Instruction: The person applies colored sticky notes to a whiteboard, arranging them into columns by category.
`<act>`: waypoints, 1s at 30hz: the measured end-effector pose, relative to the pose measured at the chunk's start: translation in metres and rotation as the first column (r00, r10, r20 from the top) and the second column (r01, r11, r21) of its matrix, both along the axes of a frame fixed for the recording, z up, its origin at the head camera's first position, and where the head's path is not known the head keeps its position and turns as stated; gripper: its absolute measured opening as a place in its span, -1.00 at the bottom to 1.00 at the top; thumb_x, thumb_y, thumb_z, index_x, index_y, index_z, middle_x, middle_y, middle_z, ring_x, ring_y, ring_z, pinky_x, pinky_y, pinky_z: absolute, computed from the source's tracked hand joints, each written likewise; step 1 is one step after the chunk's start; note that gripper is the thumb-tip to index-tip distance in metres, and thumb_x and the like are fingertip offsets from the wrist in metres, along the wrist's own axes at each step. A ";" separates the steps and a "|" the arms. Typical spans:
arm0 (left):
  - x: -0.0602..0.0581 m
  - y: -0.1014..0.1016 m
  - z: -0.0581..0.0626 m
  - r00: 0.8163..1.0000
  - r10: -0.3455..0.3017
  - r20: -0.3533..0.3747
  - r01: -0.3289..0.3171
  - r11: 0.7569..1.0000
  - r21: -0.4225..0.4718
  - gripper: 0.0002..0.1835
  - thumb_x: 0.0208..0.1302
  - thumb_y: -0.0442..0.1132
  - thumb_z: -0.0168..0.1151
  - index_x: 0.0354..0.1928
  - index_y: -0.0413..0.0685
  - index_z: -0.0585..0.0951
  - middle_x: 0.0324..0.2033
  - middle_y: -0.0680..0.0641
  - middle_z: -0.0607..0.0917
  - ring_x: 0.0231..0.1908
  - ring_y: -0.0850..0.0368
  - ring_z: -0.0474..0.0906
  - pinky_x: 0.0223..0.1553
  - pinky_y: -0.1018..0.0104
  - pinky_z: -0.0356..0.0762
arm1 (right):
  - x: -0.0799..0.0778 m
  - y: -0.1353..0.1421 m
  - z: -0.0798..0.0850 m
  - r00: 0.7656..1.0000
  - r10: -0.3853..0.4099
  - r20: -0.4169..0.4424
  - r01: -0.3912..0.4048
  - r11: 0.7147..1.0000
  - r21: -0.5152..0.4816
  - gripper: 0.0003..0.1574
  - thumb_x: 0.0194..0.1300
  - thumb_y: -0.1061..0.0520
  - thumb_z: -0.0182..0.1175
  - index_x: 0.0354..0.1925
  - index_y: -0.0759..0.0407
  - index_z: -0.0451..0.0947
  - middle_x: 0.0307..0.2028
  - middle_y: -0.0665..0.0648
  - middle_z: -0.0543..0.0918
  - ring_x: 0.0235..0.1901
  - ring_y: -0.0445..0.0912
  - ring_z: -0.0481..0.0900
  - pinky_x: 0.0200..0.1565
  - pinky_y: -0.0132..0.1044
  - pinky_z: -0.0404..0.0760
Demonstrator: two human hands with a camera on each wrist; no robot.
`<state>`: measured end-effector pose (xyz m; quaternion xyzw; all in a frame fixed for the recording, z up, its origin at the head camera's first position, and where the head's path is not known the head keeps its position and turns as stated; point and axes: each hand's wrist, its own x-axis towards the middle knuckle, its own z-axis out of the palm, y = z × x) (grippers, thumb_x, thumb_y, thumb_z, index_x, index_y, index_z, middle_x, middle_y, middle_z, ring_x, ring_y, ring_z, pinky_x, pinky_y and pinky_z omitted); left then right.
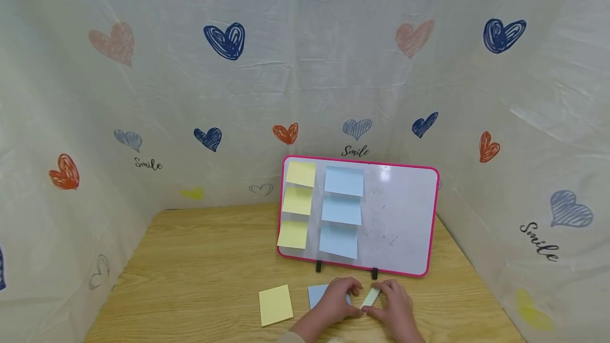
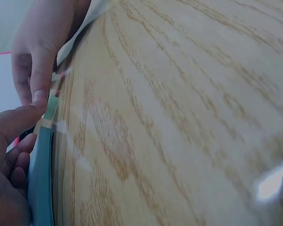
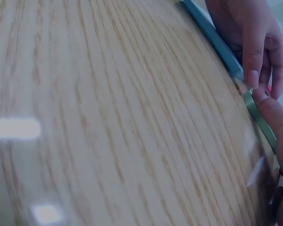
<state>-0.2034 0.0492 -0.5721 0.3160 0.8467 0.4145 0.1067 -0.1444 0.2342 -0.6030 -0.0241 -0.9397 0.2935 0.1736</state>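
My right hand [image 1: 396, 308] grips a pale green sticky note pad [image 1: 370, 297] by its edges, with the thumb at the near end and fingers at the far end. The pad also shows as a green strip [image 3: 260, 121] low over the table in the right wrist view. My left hand [image 1: 335, 300] lies over a blue sticky note pad [image 1: 316, 294] and partly hides it. Its thumb and fingers are spread apart, the thumb tip right at the green pad's near corner, beside the right thumb. Left of the hands lies a yellow sticky note pad [image 1: 276, 306].
Behind the hands a pink-framed whiteboard [image 1: 400, 216] leans on black feet [image 1: 374, 273]. Its left side bears a column of yellow notes [image 1: 297, 201] and a column of blue notes [image 1: 341, 209]. A heart-printed curtain [image 1: 305, 83] surrounds the wooden table [image 1: 200, 258].
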 end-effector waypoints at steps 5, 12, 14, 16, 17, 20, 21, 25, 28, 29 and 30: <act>0.003 0.002 0.001 1.000 0.027 -0.008 -0.027 1.000 -0.012 -0.47 -0.20 -0.19 0.65 -0.11 0.02 0.62 -0.39 0.28 0.55 -0.27 0.36 0.37 -0.14 0.39 0.41 | 0.001 0.000 0.001 1.000 -0.002 0.001 0.002 1.000 0.005 -0.28 -0.31 -0.17 0.61 -0.12 0.06 0.66 -0.22 -0.07 0.48 -0.17 -0.02 0.44 -0.18 -0.07 0.35; 0.003 0.007 -0.002 0.996 0.059 -0.068 -0.061 0.998 -0.028 -0.54 -0.17 -0.17 0.64 -0.17 0.04 0.64 -0.42 0.28 0.54 -0.31 0.37 0.35 -0.23 0.40 0.39 | -0.001 0.001 0.002 1.000 0.001 0.014 -0.001 1.000 -0.011 -0.36 -0.23 -0.09 0.60 -0.11 0.04 0.66 -0.20 -0.05 0.50 -0.15 0.00 0.45 -0.15 -0.06 0.35; 0.004 0.008 -0.003 0.994 0.076 -0.084 -0.079 0.996 -0.032 -0.57 -0.16 -0.16 0.64 -0.20 0.05 0.64 -0.43 0.29 0.53 -0.32 0.38 0.34 -0.24 0.41 0.38 | -0.001 0.001 0.003 1.000 0.007 0.012 -0.007 1.000 -0.009 -0.37 -0.22 -0.07 0.60 -0.12 0.05 0.67 -0.21 -0.04 0.51 -0.16 0.01 0.46 -0.16 -0.06 0.36; 0.005 0.009 -0.003 0.991 0.094 -0.098 -0.098 0.995 -0.035 -0.58 -0.18 -0.15 0.64 -0.23 0.05 0.64 -0.45 0.29 0.52 -0.33 0.37 0.33 -0.25 0.40 0.37 | -0.001 0.002 0.003 1.000 0.013 0.009 -0.013 1.000 -0.009 -0.38 -0.22 -0.06 0.60 -0.12 0.06 0.67 -0.21 -0.03 0.51 -0.17 0.01 0.46 -0.16 -0.06 0.37; 0.006 0.010 -0.003 0.989 0.103 -0.109 -0.107 0.994 -0.037 -0.58 -0.19 -0.15 0.64 -0.25 0.06 0.64 -0.45 0.29 0.52 -0.33 0.37 0.33 -0.26 0.40 0.37 | -0.002 0.002 0.003 1.000 0.014 0.006 -0.014 1.000 -0.013 -0.38 -0.23 -0.05 0.60 -0.13 0.07 0.67 -0.22 -0.03 0.51 -0.18 0.01 0.46 -0.16 -0.06 0.38; 0.007 0.013 -0.004 0.985 0.126 -0.118 -0.133 0.989 -0.058 -0.59 -0.21 -0.13 0.65 -0.28 0.09 0.64 -0.47 0.31 0.50 -0.34 0.38 0.31 -0.27 0.40 0.36 | -0.003 0.003 0.003 0.999 0.021 -0.026 -0.022 1.000 -0.018 -0.40 -0.24 0.00 0.61 -0.15 0.10 0.68 -0.24 -0.04 0.53 -0.20 0.00 0.48 -0.16 -0.07 0.40; 0.007 0.014 -0.004 0.984 0.130 -0.120 -0.139 0.988 -0.064 -0.59 -0.22 -0.12 0.65 -0.29 0.09 0.64 -0.48 0.31 0.50 -0.35 0.37 0.31 -0.28 0.40 0.35 | -0.004 0.003 0.002 0.999 0.024 -0.035 -0.025 1.000 -0.019 -0.41 -0.24 0.01 0.61 -0.16 0.10 0.68 -0.24 -0.04 0.54 -0.20 -0.01 0.49 -0.16 -0.07 0.42; 0.009 0.017 -0.004 0.983 0.139 -0.118 -0.150 0.984 -0.098 -0.61 -0.20 -0.09 0.65 -0.30 0.13 0.65 -0.47 0.33 0.49 -0.35 0.37 0.29 -0.29 0.40 0.35 | -0.005 0.007 0.004 0.998 0.044 -0.036 -0.045 0.998 -0.033 -0.45 -0.23 0.07 0.61 -0.18 0.12 0.68 -0.26 -0.07 0.56 -0.21 -0.03 0.51 -0.14 -0.09 0.48; 0.010 0.018 -0.004 0.984 0.136 -0.118 -0.148 0.983 -0.104 -0.63 -0.19 -0.10 0.65 -0.30 0.15 0.67 -0.46 0.31 0.48 -0.35 0.36 0.28 -0.30 0.39 0.34 | -0.007 0.009 0.009 0.998 0.061 0.002 -0.061 0.996 -0.071 -0.49 -0.19 0.10 0.60 -0.19 0.11 0.67 -0.26 -0.09 0.57 -0.20 -0.05 0.53 -0.10 -0.10 0.51; 0.010 0.018 -0.003 0.984 0.133 -0.121 -0.146 0.984 -0.104 -0.64 -0.19 -0.10 0.64 -0.30 0.16 0.67 -0.46 0.31 0.49 -0.35 0.37 0.27 -0.30 0.39 0.33 | -0.007 0.010 0.011 0.998 0.068 0.016 -0.067 0.994 -0.091 -0.51 -0.18 0.11 0.59 -0.19 0.10 0.67 -0.26 -0.10 0.58 -0.19 -0.06 0.53 -0.08 -0.10 0.51; 0.010 0.018 -0.003 0.984 0.130 -0.125 -0.143 0.984 -0.104 -0.64 -0.19 -0.10 0.64 -0.30 0.16 0.68 -0.45 0.30 0.49 -0.35 0.37 0.27 -0.30 0.39 0.33 | -0.007 0.011 0.012 0.997 0.074 0.027 -0.071 0.992 -0.108 -0.52 -0.17 0.13 0.59 -0.19 0.10 0.67 -0.27 -0.11 0.59 -0.18 -0.07 0.53 -0.06 -0.11 0.51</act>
